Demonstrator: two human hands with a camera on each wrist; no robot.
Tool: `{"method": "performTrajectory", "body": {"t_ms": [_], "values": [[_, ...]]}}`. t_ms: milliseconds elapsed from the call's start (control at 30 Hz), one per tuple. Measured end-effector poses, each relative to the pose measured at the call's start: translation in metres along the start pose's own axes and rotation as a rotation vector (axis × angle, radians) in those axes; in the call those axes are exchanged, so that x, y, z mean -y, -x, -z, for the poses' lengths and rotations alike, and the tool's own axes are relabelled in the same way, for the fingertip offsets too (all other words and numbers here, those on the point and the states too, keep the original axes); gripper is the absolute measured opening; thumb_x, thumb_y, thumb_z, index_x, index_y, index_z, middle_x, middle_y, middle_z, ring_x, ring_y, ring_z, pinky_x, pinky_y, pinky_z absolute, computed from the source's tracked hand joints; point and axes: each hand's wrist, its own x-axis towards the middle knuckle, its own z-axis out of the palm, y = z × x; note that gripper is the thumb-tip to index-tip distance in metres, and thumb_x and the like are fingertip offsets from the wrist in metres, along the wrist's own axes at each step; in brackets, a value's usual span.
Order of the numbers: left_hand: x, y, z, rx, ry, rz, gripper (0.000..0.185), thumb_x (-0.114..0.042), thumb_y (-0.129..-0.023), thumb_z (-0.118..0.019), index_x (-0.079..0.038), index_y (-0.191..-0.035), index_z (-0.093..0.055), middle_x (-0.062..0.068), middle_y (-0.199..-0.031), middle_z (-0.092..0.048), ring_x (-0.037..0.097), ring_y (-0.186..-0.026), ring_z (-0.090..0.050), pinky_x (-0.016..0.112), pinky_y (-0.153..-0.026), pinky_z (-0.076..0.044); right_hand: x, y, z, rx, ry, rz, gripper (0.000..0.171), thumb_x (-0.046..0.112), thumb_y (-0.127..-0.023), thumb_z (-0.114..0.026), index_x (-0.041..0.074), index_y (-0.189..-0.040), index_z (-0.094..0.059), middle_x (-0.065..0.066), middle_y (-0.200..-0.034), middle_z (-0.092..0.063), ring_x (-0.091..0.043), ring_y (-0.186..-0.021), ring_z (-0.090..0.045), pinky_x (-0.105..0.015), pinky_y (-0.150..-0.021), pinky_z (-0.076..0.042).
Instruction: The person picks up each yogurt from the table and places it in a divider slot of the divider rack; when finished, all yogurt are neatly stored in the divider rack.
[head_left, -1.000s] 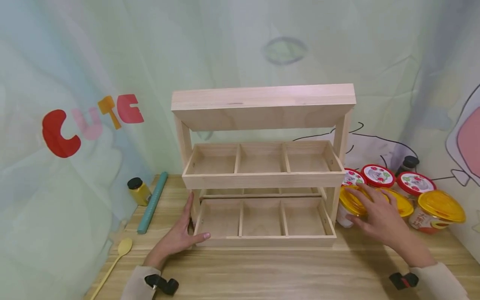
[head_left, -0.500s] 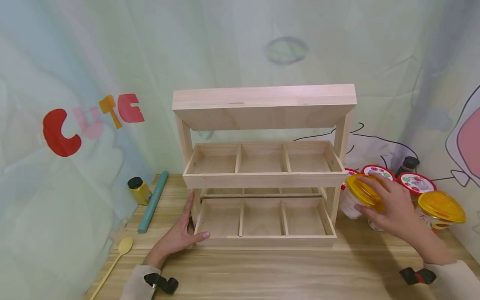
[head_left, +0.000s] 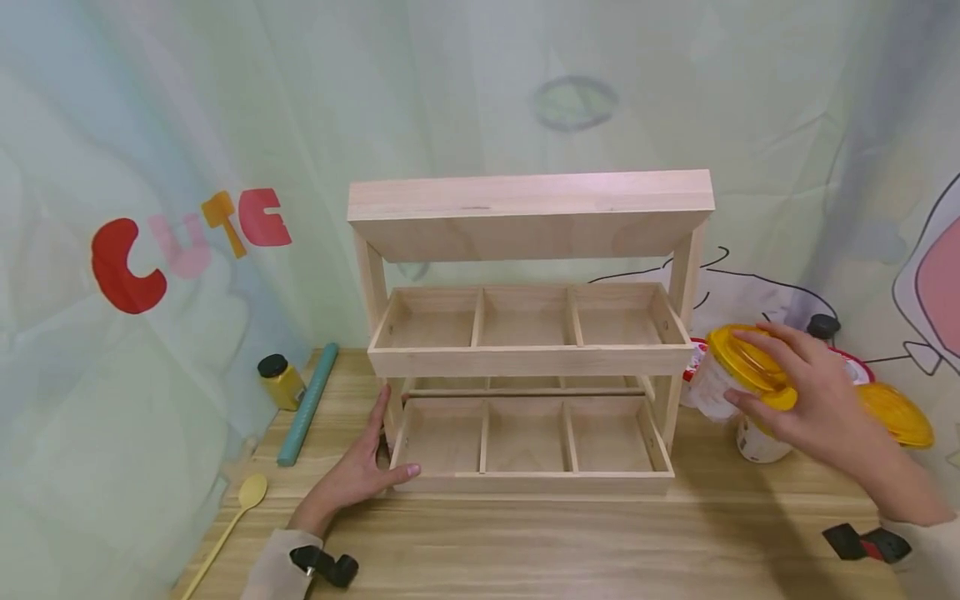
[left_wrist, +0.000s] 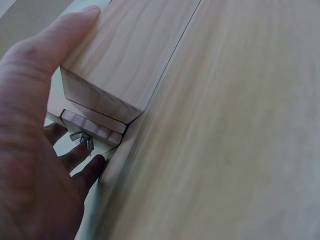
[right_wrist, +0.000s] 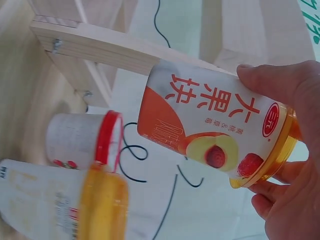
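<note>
A three-tier wooden rack [head_left: 525, 358] stands on the table, its two lower trays split into three compartments each. My left hand [head_left: 356, 471] rests with straight fingers against the rack's lower left corner [left_wrist: 107, 75], thumb on the front board. My right hand [head_left: 810, 408] grips a yellow-lidded cup [head_left: 738, 375] by its lid, lifted and tilted, just right of the rack at middle-tray height. The right wrist view shows this cup [right_wrist: 210, 132] printed with red characters and fruit pictures, thumb and fingers curled round its lid end.
Other cups stand right of the rack: a red-lidded one [right_wrist: 85, 145], a yellow-lidded one [head_left: 896, 412], another below my hand [head_left: 757, 442]. A black-capped bottle [head_left: 822, 327] is behind. Left of the rack lie a yellow jar [head_left: 279, 382], a teal rod [head_left: 307, 404] and a spoon [head_left: 236, 508].
My right hand closed on a yellow-lidded cup among the group, lifted it off the table and tilted it up beside the rack. The left hand stayed put.
</note>
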Motion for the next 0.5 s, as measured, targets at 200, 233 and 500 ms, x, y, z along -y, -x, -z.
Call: {"method": "performTrajectory", "body": {"t_ms": [200,233,500], "values": [[-0.001,0.0,0.001,0.0,0.012,0.006,0.141,-0.032,-0.085,-0.091,-0.04,-0.17,0.021,0.03,-0.179,-0.007,0.061,-0.16,-0.023,0.078,-0.123,-0.026,0.005,-0.011,0.012,-0.013,0.035,0.005,0.087,0.011,-0.064,-0.098,0.009,-0.144,-0.065,-0.03,-0.148,-0.057,-0.055,-0.126,-0.053,-0.072,-0.095,-0.041],[-0.002,0.0,0.001,0.0,0.013,0.004,0.141,-0.032,-0.085,-0.092,-0.039,-0.17,0.021,0.03,-0.179,-0.008,0.06,-0.16,-0.023,0.078,-0.124,-0.026,0.006,-0.013,0.013,-0.017,0.042,0.013,0.087,0.011,-0.064,-0.098,0.009,-0.144,-0.065,-0.029,-0.148,-0.058,-0.054,-0.125,-0.053,-0.068,-0.094,-0.041],[0.0,0.0,0.0,-0.005,0.017,-0.021,0.141,-0.029,-0.085,-0.092,-0.037,-0.17,0.02,0.029,-0.179,-0.015,0.06,-0.158,-0.028,0.079,-0.122,-0.03,0.016,-0.032,0.03,-0.017,0.051,0.051,0.088,0.003,-0.06,-0.097,0.007,-0.142,-0.066,-0.03,-0.147,-0.058,-0.053,-0.122,-0.055,-0.066,-0.092,-0.041]]}}
